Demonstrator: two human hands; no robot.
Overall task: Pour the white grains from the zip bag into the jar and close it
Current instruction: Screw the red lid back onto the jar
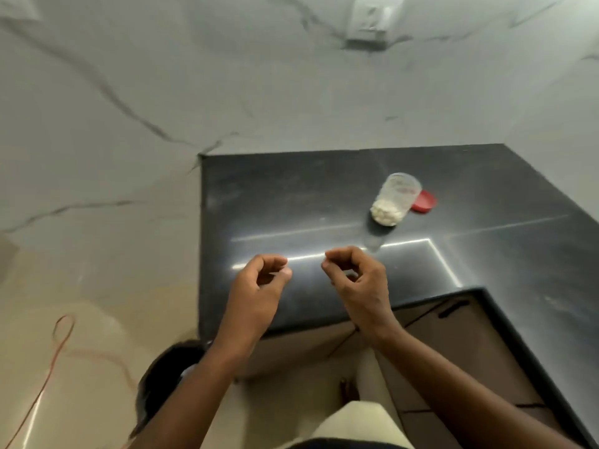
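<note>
Right now the jar (393, 200) stands upright right of centre, lid (423, 201) touching behind; the right hand (359, 280) is nearer. Both it and the left hand (259, 283) are loosely curled, holding nothing visible.

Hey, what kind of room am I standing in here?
Probably a home kitchen: a dark polished stone counter, marble-look wall tiles with a switch plate, and a food jar on the counter.

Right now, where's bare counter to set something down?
Bare dark stone counter left of the clear plastic jar of white grains, up to the marble wall. More at the right, past the red lid. Crowded only where that lid adjoins the jar. Both hands hover over the near edge.
</note>
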